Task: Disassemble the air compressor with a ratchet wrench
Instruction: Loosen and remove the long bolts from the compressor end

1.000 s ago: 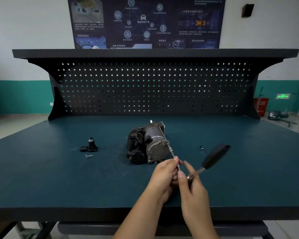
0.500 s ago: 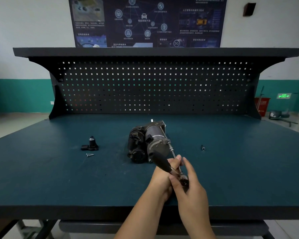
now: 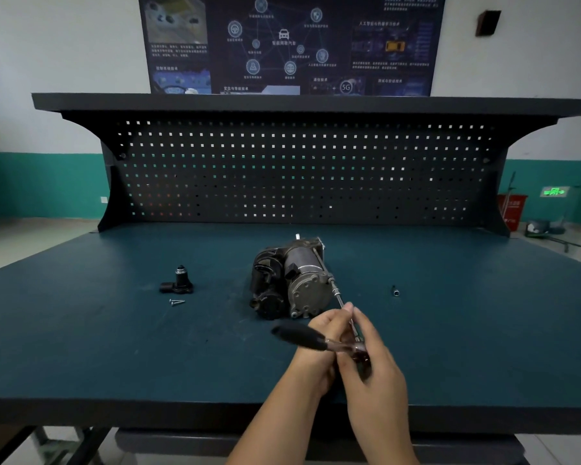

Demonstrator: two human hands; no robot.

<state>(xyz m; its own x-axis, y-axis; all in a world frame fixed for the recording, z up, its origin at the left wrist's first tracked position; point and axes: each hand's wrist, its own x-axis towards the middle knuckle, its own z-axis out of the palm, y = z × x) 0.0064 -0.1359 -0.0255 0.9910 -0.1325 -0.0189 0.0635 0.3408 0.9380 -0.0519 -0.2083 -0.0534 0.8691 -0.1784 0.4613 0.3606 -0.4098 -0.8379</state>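
Swung leftward since a second ago, the black-handled steel ratchet wrench (image 3: 299,337) sits just before the grey-black metal air compressor (image 3: 292,283), mid-worktop (image 3: 114,347). My left hand (image 3: 319,347) pinches its thin steel extension bar (image 3: 336,292); my right hand (image 3: 376,367) has its fingers curled round the wrench head. A removed black plastic fitting (image 3: 178,281) and two small screws (image 3: 176,301) lie left of the compressor; I judge most of the body is still assembled.

The table (image 3: 114,347) top is dark blue-green, matt and smooth. The back board (image 3: 299,169) is dark matt metal, full of small holes. The compressor (image 3: 302,280) has a round end of dull grey metal that looks a bit rough, and a black side that looks like plastic. The wrench (image 3: 316,340) has a shiny metal head and a black matt handle. The rod (image 3: 336,292) is thin, bright metal. The small part (image 3: 180,281) looks like black plastic with a shiny tip. The two screws (image 3: 176,301) and the little socket (image 3: 395,292) are shiny metal.
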